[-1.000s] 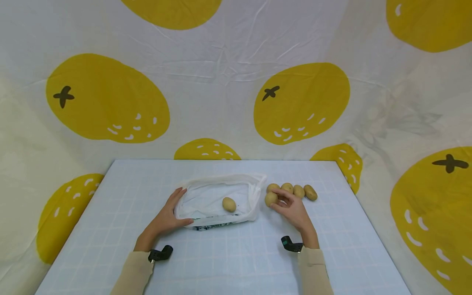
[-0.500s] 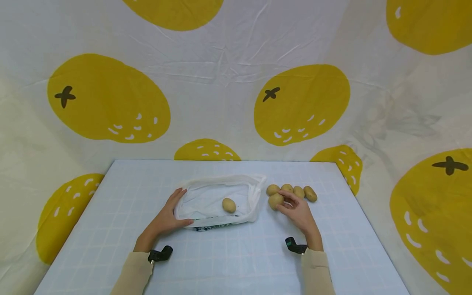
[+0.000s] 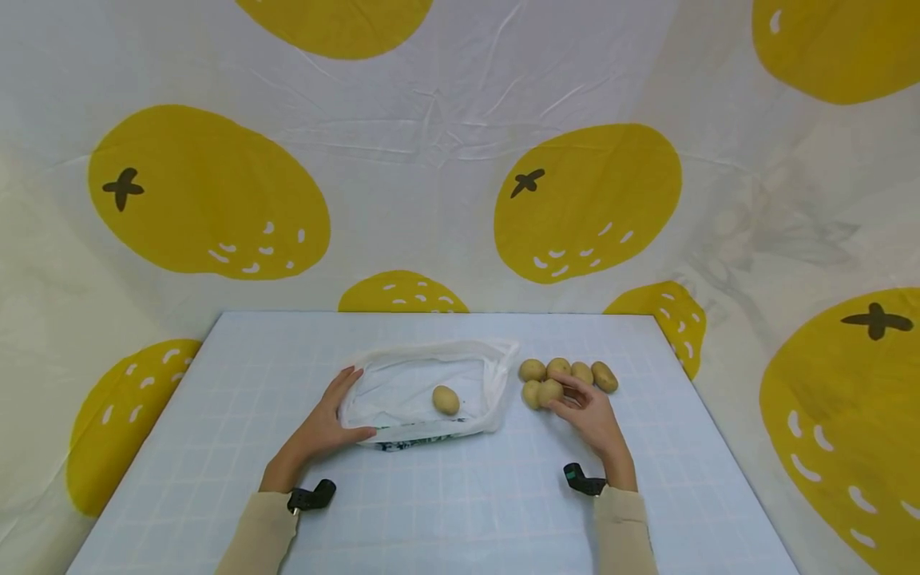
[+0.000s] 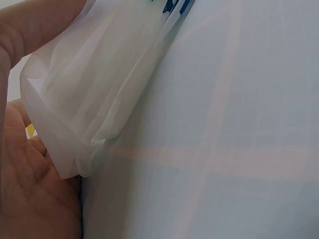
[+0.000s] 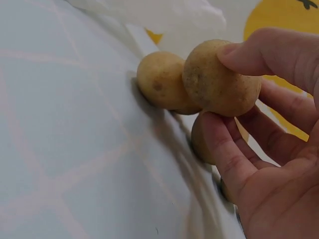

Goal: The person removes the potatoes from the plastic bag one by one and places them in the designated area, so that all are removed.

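Observation:
A white plastic bag [image 3: 431, 349] with dark green print lies spread into a rectangle mid-table in the head view. One potato [image 3: 446, 400] lies inside it. My left hand [image 3: 331, 419] grips the bag's left end, thumb along the near side and fingers at the far corner. The left wrist view has the bag [image 4: 84, 94] between thumb and palm. Right of the bag, my right hand [image 3: 591, 414] pinches a potato [image 5: 217, 79] between thumb and fingertips. Just left of it sits another potato [image 3: 530, 394], partly covered by the held one.
Behind the right hand, several potatoes stand in a row, from the left potato [image 3: 532, 370] to the right potato [image 3: 604, 377]. The pale checked tabletop [image 3: 431, 511] ends at a fruit-printed cloth backdrop [image 3: 410, 208]. Small black cameras sit on both wrists.
My right hand has moved a little to the right with its potato, uncovering the potato to its left. The left hand, the bag and the potato inside have stayed put.

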The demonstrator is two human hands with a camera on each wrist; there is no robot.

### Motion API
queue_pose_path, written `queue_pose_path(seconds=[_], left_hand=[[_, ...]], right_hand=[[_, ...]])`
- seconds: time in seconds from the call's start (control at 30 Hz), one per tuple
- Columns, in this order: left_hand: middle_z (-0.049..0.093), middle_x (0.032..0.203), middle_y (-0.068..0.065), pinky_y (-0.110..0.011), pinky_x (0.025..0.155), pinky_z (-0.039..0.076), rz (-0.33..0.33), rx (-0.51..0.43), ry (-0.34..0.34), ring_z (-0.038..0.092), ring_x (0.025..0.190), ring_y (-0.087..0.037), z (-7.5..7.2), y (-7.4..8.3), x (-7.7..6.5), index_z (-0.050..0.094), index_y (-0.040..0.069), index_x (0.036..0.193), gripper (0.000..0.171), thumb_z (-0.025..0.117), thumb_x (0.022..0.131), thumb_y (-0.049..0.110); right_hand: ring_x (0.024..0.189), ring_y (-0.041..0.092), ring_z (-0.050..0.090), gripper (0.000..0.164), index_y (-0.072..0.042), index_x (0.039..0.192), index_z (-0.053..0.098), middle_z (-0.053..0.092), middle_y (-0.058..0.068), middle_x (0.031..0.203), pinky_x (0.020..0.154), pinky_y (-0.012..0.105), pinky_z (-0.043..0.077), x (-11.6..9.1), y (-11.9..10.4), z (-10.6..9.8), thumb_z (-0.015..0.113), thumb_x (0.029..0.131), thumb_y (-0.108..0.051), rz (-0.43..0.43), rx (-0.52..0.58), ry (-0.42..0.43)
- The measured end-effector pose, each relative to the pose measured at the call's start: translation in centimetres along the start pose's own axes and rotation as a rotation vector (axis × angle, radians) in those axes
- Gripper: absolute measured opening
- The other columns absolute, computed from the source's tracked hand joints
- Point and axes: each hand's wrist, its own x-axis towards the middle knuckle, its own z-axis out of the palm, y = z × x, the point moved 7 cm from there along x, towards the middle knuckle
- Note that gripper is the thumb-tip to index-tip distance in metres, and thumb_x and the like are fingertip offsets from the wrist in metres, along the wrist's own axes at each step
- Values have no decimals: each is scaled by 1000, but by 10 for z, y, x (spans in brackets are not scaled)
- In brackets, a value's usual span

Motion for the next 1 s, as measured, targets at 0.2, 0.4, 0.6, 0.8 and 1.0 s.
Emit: queue_pose_path(seconds=[0.2,0.4,0.6,0.8,1.0], left_hand=[[11,171,-21,-78,115,21,8,-3,6,15,155,-50,-1,-1,-1,26,10,163,112,88,76,43],[11,171,-19,-77,116,21,-7,-8,2,15,155,-48,1,-4,0,26,12,163,113,89,75,44],[11,171,-21,-77,116,21,5,-4,-3,14,155,-50,0,-4,1,25,11,163,113,89,76,44],[11,171,-21,-77,116,20,-1,9,-8,14,155,-49,0,-5,3,24,12,163,113,88,76,46],[10,171,-21,-77,116,20,2,4,-9,14,155,-49,0,-5,2,24,11,163,113,88,76,45]], right_hand=[[118,11,60,57,-1,139,61,60,20,142,94,12,51,-2,7,-6,83,88,-14,47,-7,36],[118,7,60,59,-2,140,61,60,19,144,94,12,51,-4,13,-11,84,87,-16,82,-8,57],[115,6,60,56,-1,138,62,61,19,142,92,11,51,-6,15,-15,84,87,-15,96,-50,77],[117,20,63,53,-1,136,64,62,21,137,87,12,53,-6,19,-13,83,88,-13,88,-120,70],[116,23,64,52,-2,135,64,63,20,136,86,13,54,-5,22,-12,83,88,-13,99,-134,82]])
